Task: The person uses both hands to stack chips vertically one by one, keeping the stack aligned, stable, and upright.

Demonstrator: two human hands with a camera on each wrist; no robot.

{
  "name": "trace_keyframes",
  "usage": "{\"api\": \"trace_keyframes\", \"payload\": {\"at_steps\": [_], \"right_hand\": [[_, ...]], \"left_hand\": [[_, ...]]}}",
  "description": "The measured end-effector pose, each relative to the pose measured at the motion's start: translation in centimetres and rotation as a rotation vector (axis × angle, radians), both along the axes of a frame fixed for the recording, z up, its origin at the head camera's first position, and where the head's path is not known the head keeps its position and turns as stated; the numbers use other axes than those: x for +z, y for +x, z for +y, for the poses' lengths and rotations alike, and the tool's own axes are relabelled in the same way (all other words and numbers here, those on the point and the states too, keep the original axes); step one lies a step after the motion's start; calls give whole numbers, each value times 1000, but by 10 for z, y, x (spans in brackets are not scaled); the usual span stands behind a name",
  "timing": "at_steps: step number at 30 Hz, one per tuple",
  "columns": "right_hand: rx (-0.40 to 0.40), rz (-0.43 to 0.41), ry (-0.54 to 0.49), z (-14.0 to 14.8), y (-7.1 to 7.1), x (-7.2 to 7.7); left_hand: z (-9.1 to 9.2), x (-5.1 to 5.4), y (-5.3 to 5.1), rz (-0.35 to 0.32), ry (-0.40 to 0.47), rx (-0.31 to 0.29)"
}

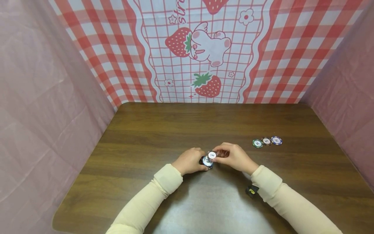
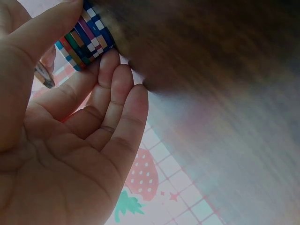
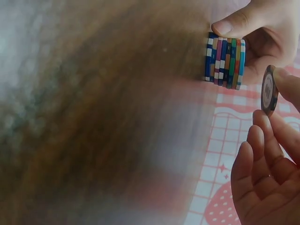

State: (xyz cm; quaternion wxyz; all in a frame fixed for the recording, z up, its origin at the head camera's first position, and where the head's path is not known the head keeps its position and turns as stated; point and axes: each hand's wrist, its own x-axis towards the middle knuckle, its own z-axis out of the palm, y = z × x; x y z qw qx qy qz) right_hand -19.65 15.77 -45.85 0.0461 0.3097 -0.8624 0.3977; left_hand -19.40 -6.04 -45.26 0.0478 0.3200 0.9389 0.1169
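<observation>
My left hand (image 1: 189,161) holds a stack of poker chips (image 1: 207,163) on the table, thumb on one side and fingers on the other. The stack's edges show several colours in the right wrist view (image 3: 225,62), and a blue-rimmed chip marked 10 lies on top. Between the thumb and fingertips of my right hand (image 1: 236,158) is a single dark-rimmed poker chip (image 1: 212,155) with 100 on its white face. That chip is tilted and held just above the stack. In the right wrist view a small gap separates the chip (image 3: 268,91) from the stack.
Three more poker chips lie in a touching row on the right of the table: green (image 1: 257,143), dark (image 1: 266,141) and blue (image 1: 276,140). The brown wooden table (image 1: 140,130) ends at a strawberry-patterned cloth (image 1: 187,87), with pink curtains on both sides.
</observation>
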Motion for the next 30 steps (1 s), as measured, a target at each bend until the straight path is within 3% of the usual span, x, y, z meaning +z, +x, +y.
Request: {"api": "trace_keyframes", "payload": {"at_steps": [9,30], "right_hand": [[67,-69,62,-6,2,2],[65,-26,195,-14,-2,0]], "left_hand": [[0,-1,0,2,12,5],[-1,0,1,-5,17,-1]]}}
